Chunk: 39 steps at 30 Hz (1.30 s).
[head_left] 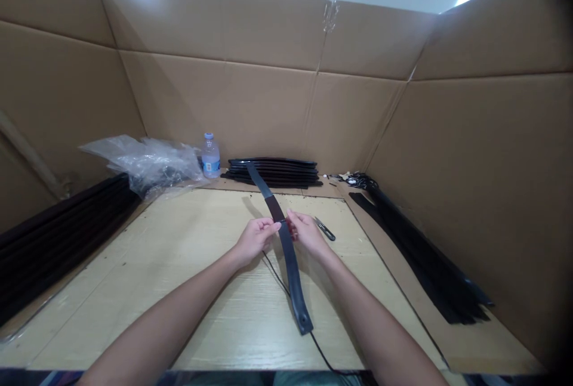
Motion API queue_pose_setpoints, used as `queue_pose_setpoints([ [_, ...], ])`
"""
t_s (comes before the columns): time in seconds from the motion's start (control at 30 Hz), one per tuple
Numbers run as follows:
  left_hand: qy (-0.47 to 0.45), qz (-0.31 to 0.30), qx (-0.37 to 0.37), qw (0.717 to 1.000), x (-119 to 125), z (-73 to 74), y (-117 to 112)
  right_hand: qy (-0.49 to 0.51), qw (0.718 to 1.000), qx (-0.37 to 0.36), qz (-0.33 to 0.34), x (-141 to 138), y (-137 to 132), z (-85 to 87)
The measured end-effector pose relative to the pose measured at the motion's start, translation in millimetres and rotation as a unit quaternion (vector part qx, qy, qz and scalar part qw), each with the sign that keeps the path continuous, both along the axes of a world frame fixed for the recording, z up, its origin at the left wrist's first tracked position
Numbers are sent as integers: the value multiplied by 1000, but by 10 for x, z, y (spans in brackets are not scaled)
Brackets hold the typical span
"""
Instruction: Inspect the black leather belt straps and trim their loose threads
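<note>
A long black strap [292, 266] with a dark brown patch stretches away from me over the table, and a thin black cord [320, 350] trails from its near end. My left hand [257, 237] pinches the strap's left edge near the middle, thumb on top. On the opposite edge, my right hand [307, 232] is closed on the strap at about the same spot; some of its fingers are hidden behind it. A small cutter with a black handle [325, 229] lies just right of my right hand.
Folded black strips [273, 172] are stacked at the back, beside a water bottle [210, 156] and clear plastic bags [152, 162]. More black strips lie along the left [58, 237] and right [421, 255] sides. Cardboard walls [268, 93] surround the wooden table [179, 266].
</note>
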<state>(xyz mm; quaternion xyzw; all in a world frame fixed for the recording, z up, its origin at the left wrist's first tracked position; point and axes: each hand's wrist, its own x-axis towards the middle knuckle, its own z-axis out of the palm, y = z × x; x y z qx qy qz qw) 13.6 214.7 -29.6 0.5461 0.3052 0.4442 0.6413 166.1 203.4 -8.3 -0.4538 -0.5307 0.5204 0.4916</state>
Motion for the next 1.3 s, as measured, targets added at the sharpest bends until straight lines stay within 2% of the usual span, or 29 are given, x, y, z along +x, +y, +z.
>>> queue_pose_setpoints([
  [0.13,-22,27,10,999,-52,-4,60,35,984,-110,134,-51,-99,14],
  [0.17,-29,30,10,999,-67,0,75,51,979,-130,150,-73,-116,16],
  [0.33,-62,49,-14,997,-126,18,131,63,991,-95,72,-150,-103,40],
  [0.6,-53,68,-23,996,-107,28,149,28,997,-62,44,-120,-56,20],
  [0.7,-55,47,-36,997,-133,50,153,32,996,-50,61,-130,-81,8],
  [0.83,-44,11,-30,999,-175,65,148,66,988,-74,119,-145,-151,16],
  [0.93,-44,0,-22,999,-188,69,146,81,984,-57,149,-144,-169,36],
  [1.03,-58,8,-26,998,-197,69,160,101,985,-35,139,-141,-129,42],
  [1.2,-54,56,-11,997,-212,47,215,142,984,-40,96,-154,-40,-8],
  [1.3,-27,49,-5,998,-204,36,229,137,986,-38,83,-174,-44,-30],
])
